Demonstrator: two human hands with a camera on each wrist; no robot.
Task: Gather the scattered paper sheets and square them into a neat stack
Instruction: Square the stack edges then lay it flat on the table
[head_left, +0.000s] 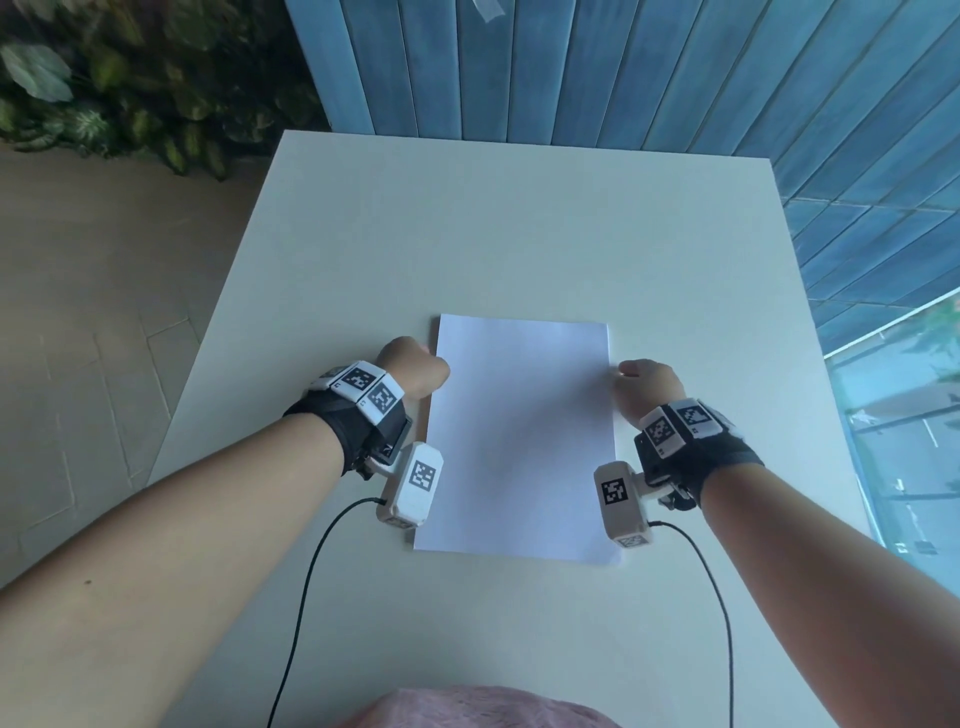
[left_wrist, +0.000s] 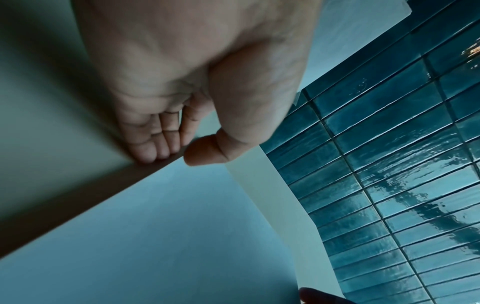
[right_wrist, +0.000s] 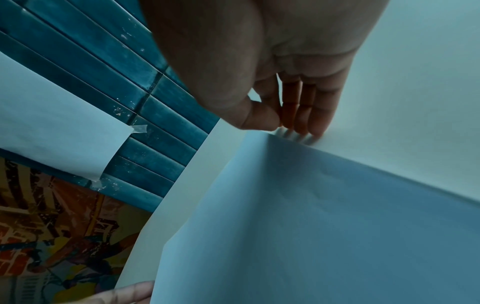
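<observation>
On the far left, past the desk's left edge, you have leafy plants (head_left: 104, 98) against the floor. Your left hand (head_left: 412, 370) sits at the left long edge of the paper stack (head_left: 522, 436), nearer its far corner than its near one. In the left wrist view its fingers (left_wrist: 149, 148) are straight and close together, their tips set against the paper's edge on the desk (head_left: 519, 218), with the thumb (left_wrist: 205, 153) just above the top sheet; it curls round nothing. The paper stack lies flat in the middle of the desk, closer to the near edge than the far one, its long sides running away from you and its edges looking closely lined up. Your right hand (head_left: 649, 384) is at the stack's right long edge, opposite the left hand. The right wrist view shows its fingers (right_wrist: 315, 121) extended, tips touching the desk right at the paper's edge, thumb alongside them, gripping nothing. Blue tiled wall (head_left: 571, 67) stands behind the desk's far edge and runs along its right side
</observation>
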